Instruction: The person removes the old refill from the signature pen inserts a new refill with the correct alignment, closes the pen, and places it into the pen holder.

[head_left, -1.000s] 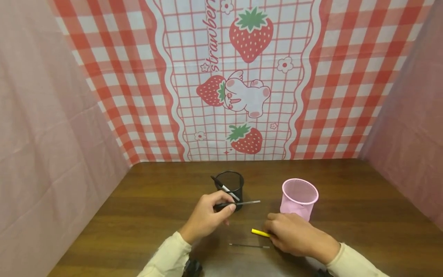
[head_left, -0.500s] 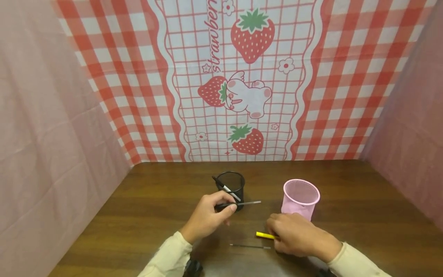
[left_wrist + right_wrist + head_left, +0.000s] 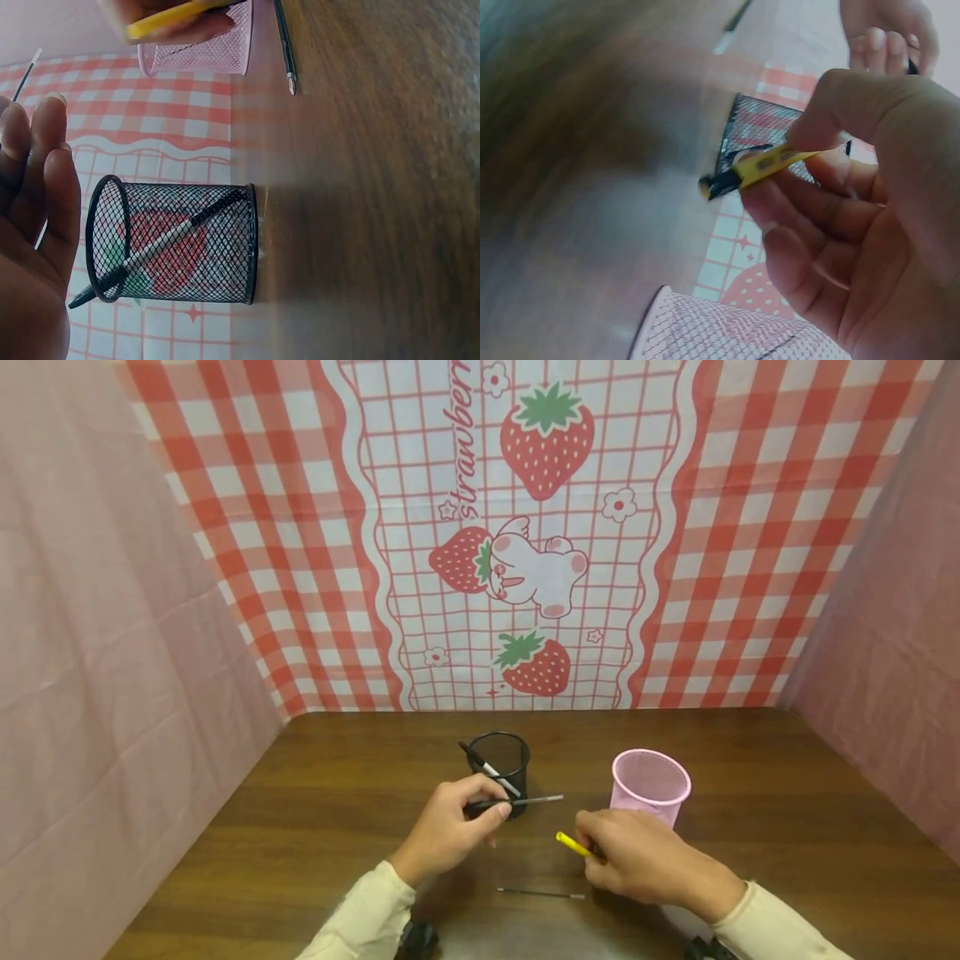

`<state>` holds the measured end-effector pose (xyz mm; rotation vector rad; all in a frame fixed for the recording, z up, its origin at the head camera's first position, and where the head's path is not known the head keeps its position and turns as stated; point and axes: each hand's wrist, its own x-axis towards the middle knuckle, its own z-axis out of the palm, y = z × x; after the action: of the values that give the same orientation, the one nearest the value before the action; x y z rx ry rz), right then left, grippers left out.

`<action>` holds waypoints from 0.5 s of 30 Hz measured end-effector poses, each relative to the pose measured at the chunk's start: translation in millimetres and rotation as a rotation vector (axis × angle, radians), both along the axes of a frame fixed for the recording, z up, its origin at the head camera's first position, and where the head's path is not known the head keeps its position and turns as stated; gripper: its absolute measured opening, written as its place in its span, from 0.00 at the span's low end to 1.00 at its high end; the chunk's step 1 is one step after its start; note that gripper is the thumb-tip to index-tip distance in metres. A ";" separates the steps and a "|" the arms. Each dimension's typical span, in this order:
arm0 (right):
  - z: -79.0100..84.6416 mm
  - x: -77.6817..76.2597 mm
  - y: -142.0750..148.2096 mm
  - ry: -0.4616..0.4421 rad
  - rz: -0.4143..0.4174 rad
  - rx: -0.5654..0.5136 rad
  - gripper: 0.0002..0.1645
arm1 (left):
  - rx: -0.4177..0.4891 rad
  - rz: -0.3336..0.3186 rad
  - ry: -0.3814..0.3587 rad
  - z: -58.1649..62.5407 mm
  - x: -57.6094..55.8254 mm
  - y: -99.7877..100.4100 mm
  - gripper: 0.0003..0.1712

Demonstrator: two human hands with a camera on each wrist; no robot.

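My left hand [image 3: 447, 831] pinches a thin pen refill [image 3: 542, 799], dark with a pale end pointing right, in front of the black mesh cup. My right hand [image 3: 648, 864] pinches a yellow pen [image 3: 573, 844] with a black section near one end, best seen in the right wrist view. That hand is just in front of the pink mesh cup [image 3: 651, 777]. Inside the black mesh cup [image 3: 180, 244] a black-and-white pen [image 3: 161, 241] leans, its end jutting over the rim. Another thin refill [image 3: 540, 893] lies on the table between the hands.
The brown wooden table [image 3: 360, 760] runs back to a red-and-white checked cloth [image 3: 315, 568] with strawberry prints. Pink cloth walls [image 3: 150, 610] rise at both sides.
My right hand first shifts slightly right with the yellow pen, then rises; the pen's left end now tips upward. The left hand and its refill stay nearly still.
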<state>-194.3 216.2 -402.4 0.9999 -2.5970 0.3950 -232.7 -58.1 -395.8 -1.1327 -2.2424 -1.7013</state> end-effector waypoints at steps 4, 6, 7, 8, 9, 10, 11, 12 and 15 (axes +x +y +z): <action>4.6 1.2 -2.1 0.018 -0.005 -0.045 0.20 | 0.006 0.002 -0.002 -1.7 -0.1 0.0 0.02; 8.2 1.9 -2.4 0.020 -0.008 -0.067 0.20 | 0.009 0.003 -0.006 -2.3 -0.6 -0.1 0.02; 10.3 2.3 -2.3 0.018 -0.010 -0.077 0.19 | 0.009 0.004 -0.008 -2.6 -0.9 -0.2 0.02; 12.6 2.9 -2.0 0.016 -0.011 -0.084 0.19 | 0.009 0.004 -0.011 -2.9 -1.2 -0.2 0.02; 14.6 3.1 -1.5 0.020 -0.011 -0.088 0.19 | 0.009 0.004 -0.014 -3.1 -1.5 -0.1 0.02; 16.4 3.3 -0.9 0.023 -0.014 -0.089 0.19 | 0.008 0.005 -0.018 -3.0 -1.5 -0.1 0.02; 18.2 3.7 -0.2 0.029 -0.019 -0.090 0.19 | 0.007 0.005 -0.021 -3.2 -1.7 0.0 0.02; 19.8 4.2 0.7 0.031 -0.021 -0.092 0.19 | 0.007 0.005 -0.025 -3.0 -1.6 0.1 0.02; 23.3 5.0 3.1 0.049 -0.028 -0.101 0.19 | 0.009 0.004 -0.032 -3.0 -1.7 0.7 0.02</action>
<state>-189.2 219.3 -379.1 0.9273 -2.5174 0.4829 -234.4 -57.3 -398.7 -1.1058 -2.2510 -1.7384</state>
